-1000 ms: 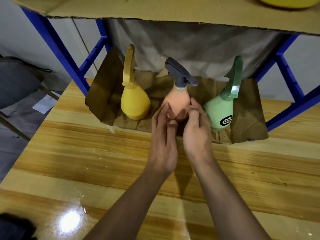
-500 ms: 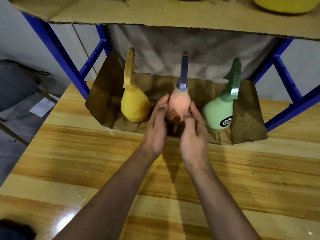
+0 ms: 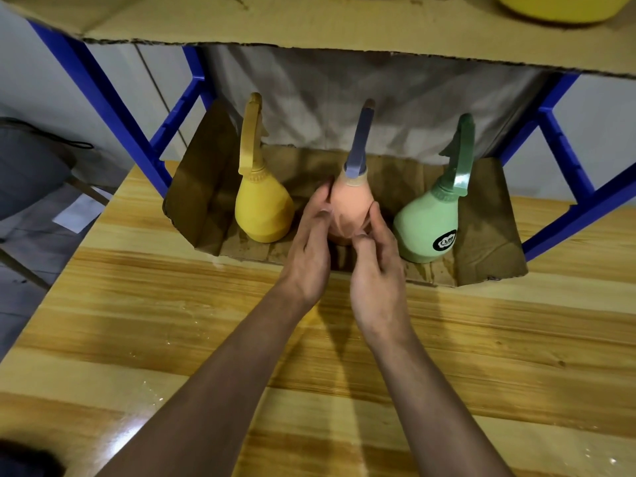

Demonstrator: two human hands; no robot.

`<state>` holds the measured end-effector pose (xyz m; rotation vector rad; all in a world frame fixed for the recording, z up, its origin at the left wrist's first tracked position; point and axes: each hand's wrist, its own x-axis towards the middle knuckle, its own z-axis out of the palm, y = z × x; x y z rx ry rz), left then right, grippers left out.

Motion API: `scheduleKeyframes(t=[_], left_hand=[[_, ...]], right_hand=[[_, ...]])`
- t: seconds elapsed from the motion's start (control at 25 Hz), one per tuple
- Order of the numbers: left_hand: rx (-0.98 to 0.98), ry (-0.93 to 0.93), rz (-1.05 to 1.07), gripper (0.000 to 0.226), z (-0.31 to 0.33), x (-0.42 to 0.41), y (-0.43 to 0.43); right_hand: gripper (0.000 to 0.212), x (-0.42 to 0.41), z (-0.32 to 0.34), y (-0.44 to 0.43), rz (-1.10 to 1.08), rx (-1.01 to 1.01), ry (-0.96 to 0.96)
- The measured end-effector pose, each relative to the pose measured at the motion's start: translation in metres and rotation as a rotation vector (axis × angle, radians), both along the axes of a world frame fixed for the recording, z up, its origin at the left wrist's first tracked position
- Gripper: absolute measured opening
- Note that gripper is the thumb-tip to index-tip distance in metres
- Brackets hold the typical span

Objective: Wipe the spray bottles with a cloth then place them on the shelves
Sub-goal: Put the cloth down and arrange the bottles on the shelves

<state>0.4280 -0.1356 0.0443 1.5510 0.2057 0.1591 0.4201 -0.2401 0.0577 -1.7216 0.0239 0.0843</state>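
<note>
Three spray bottles stand in a row on a brown cardboard liner [image 3: 481,242] at the back of the wooden shelf board [image 3: 172,321]. A yellow bottle [image 3: 263,215] is on the left, a peach bottle with a blue-grey trigger head [image 3: 349,208] in the middle, and a green bottle [image 3: 423,232] on the right. My left hand [image 3: 309,249] cups the peach bottle's left side. My right hand [image 3: 377,270] holds its right side, with the thumb on the front. The bottle's base is hidden behind my hands. All three nozzles point away from me.
A cardboard-covered upper shelf [image 3: 309,22] hangs low over the bottles, with a yellow tub [image 3: 557,8] on it. Blue frame bars [image 3: 103,98] flank both sides. A grey cloth backdrop [image 3: 344,98] hangs behind. A dark blurred shape [image 3: 24,459] lies at the bottom left corner.
The peach bottle's trigger head has turned from pointing right to pointing straight back. Both hands have stayed round its body and moved slightly deeper into the shelf.
</note>
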Motion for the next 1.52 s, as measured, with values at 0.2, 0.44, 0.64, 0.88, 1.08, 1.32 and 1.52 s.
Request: scheduleKeyframes(t=[0.2,0.44,0.64,0.88,1.08,1.32,1.52], left_hand=[[0.031,-0.014,0.026,0.067,-0.003,-0.001,-0.003],[0.035,0.008,0.024,0.066,-0.002,-0.001,-0.003],[0.033,0.004,0.034,0.067,-0.004,0.0,-0.003],[0.047,0.012,0.039,0.065,-0.004,-0.001,-0.002],[0.064,0.002,0.056,0.057,-0.004,-0.01,-0.006],[0.088,-0.002,0.082,0.049,-0.004,-0.016,-0.014],[0.083,-0.004,0.079,0.049,-0.003,-0.016,-0.014]], right_hand=[[0.06,0.004,-0.002,-0.002,0.031,0.022,-0.001],[0.064,0.007,-0.008,-0.013,-0.012,0.04,0.018],[0.066,0.012,-0.012,-0.024,-0.021,0.032,0.04],[0.048,0.016,-0.015,-0.027,-0.012,0.005,0.018],[0.026,0.001,-0.014,-0.061,-0.333,-0.159,-0.227],[0.091,0.033,-0.005,-0.085,-0.162,-0.399,-0.13],[0.088,0.043,-0.01,-0.084,-0.175,-0.377,-0.175]])
